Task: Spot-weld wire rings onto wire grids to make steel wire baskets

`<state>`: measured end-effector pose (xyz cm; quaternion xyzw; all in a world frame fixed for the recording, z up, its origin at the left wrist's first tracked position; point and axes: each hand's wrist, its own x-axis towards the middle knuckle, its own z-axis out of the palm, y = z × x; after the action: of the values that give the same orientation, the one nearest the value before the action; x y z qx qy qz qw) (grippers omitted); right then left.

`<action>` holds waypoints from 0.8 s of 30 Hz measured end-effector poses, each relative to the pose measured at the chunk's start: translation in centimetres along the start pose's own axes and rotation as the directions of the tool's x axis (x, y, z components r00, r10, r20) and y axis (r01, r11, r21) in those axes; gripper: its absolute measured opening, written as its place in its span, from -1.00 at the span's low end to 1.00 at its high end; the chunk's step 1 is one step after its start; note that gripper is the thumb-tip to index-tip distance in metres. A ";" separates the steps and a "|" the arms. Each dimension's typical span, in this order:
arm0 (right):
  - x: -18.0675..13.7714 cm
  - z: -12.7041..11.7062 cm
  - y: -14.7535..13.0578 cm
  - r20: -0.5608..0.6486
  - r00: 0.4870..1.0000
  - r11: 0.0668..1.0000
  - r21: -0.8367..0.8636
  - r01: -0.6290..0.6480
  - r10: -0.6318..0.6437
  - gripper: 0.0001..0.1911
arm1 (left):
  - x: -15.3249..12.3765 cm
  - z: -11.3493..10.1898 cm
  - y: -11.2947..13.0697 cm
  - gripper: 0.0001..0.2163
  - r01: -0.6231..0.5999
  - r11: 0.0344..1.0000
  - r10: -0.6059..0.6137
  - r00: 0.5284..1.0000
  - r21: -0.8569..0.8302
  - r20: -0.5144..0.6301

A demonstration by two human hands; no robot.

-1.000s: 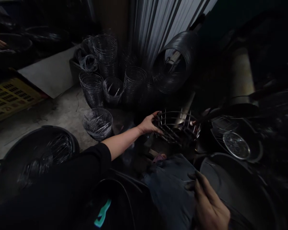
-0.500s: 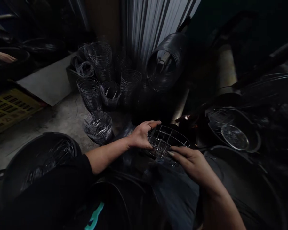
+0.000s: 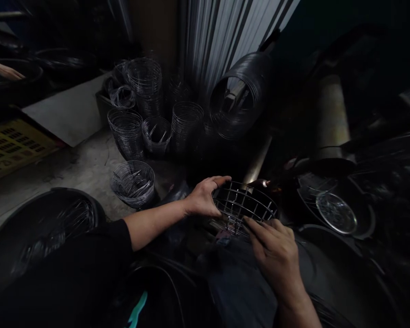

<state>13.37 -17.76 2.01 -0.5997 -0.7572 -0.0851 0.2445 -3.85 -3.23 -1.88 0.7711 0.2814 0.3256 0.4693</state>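
Note:
A round wire basket (image 3: pixel 239 204) of thin, shiny rods is held tilted in front of me. My left hand (image 3: pixel 203 198) grips its left side, thumb below and fingers along the upper rim. On the near side, my right hand (image 3: pixel 275 241) is closed, its thumb and index finger pinched at the lower wires; whether a separate small piece is between them I cannot tell. Just beyond the basket's far rim, a rod-like metal tip (image 3: pixel 264 183) shows a bright spot. A pale bar (image 3: pixel 259 159) slants down behind the rim.
Stacks of wire rings (image 3: pixel 125 132) and a ring stack holding loose wires (image 3: pixel 134 182) stand on the floor. Dark tubs lie left (image 3: pixel 48 232) and right (image 3: pixel 348 269). A wire coil (image 3: pixel 239 95) leans at the back. A co-worker's hand (image 3: pixel 8 70) rests over a far-left tub.
The basket has shifted slightly right and down in view, more of its grid showing. My right hand has turned, its fingers curling in more. My left hand keeps its grip.

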 end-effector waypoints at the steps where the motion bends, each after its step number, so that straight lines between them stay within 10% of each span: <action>1: 0.2 0.1 0.3 -0.009 1.000 1.000 0.009 0.000 0.000 -0.78 | 0.3 0.1 -0.1 -0.10 0.007 1.000 -0.007 1.000 -0.011 0.000; 24: 4.1 0.9 4.5 -0.079 0.986 0.989 -0.004 -0.145 0.144 -0.76 | 5.5 0.5 -1.3 -0.02 0.162 0.981 -0.163 0.987 -0.108 0.002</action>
<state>16.73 -12.61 2.38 -0.6503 -0.7011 -0.0943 0.2770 -0.11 1.08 -1.90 0.7179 0.3269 0.3038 0.5343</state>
